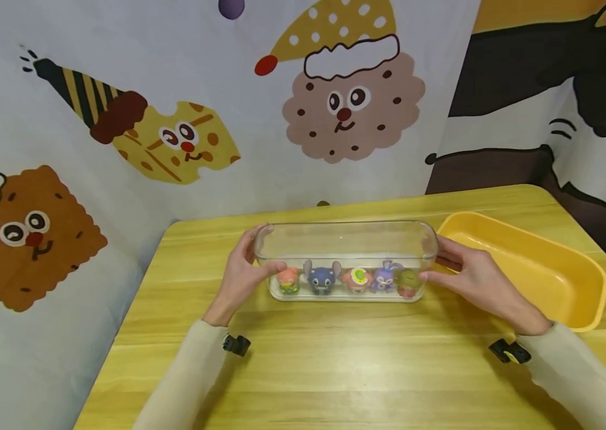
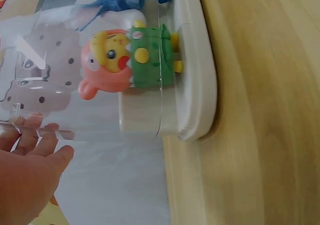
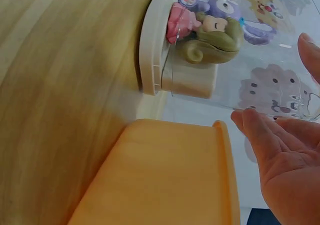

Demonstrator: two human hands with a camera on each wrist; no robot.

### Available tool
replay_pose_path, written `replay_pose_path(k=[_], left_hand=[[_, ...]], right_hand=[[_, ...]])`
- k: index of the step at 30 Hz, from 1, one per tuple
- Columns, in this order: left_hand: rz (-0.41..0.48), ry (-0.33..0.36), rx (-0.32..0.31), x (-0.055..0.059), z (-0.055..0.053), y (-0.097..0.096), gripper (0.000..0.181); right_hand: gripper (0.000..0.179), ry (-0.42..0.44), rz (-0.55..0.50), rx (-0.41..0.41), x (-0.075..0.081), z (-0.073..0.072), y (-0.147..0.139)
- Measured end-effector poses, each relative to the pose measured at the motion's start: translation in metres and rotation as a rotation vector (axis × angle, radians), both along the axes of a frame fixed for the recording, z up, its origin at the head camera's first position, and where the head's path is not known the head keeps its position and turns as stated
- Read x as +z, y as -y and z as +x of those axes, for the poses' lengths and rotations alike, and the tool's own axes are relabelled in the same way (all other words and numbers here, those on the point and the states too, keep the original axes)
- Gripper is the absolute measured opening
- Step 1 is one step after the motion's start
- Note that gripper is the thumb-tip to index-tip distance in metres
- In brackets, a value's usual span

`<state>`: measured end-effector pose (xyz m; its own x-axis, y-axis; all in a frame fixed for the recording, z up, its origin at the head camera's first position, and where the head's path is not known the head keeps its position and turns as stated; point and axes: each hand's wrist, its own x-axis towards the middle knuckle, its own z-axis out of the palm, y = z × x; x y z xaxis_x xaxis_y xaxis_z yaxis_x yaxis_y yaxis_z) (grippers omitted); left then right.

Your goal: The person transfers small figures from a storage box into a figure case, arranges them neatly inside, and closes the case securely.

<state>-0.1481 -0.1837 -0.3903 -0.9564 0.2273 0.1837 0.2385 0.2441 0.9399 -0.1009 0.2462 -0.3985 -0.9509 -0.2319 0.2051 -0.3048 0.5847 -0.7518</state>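
A clear plastic display cover (image 1: 346, 239) stands over a long white base (image 1: 346, 296). In the left wrist view the cover's lower edge shows a little above the base's rim. Several small figurines line up on the base, among them one in pink and green (image 2: 120, 60), a blue big-eared one (image 1: 321, 279), a purple one (image 1: 383, 278) and one with olive hair (image 3: 215, 42). My left hand (image 1: 246, 272) grips the cover's left end, thumb on the front and fingers round the side. Its right end is held by my right hand (image 1: 470, 275), thumb also in front.
On the right of the wooden table (image 1: 335, 370) lies a yellow plastic tray (image 1: 550, 280), close behind my right hand. A cloth with printed cartoon biscuits (image 1: 354, 107) hangs behind the table's back edge.
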Motion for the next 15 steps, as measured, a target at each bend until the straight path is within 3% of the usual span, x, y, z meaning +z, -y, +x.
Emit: replay_pose_path(k=[8,15], left_hand=[[-0.020,0.073,-0.002,-0.006,0.001,0.004,0.088],[-0.030,0.096,-0.003,-0.015,0.010,0.007,0.087]], right_hand=[[0.088,0.073,0.047,-0.008,-0.001,0.000,0.004],[0.086,0.100,0.037,0.025,-0.005,0.006,0.007]])
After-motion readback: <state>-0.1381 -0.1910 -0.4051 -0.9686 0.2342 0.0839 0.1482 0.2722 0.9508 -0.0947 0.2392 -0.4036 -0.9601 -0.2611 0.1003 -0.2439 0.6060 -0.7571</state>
